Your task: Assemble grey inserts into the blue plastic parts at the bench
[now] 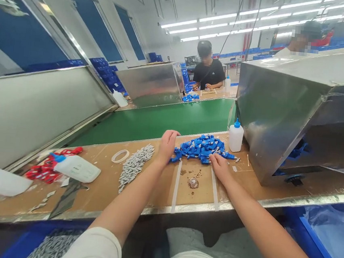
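Note:
A heap of small blue plastic parts (202,146) lies on the cardboard-covered bench in front of me. My left hand (167,145) is at the heap's left end, fingers apart and slightly bent towards the right, with nothing visible in them. At the near right edge of the heap, my right hand (220,167) has its fingertips together against the blue parts; what they hold, if anything, is hidden. Between my forearms a small whitish round piece (193,182) sits on a wet brown patch, bordered by two pale tape strips. Left of my left hand is a pile of grey parts (136,164).
A white bottle with a blue cap (236,137) stands beside a metal housing (285,115). The green belt (161,113) runs behind the bench. Leftward are a tape ring (120,156), red parts (44,169) and lying bottles (78,168). A person (209,71) works across the belt.

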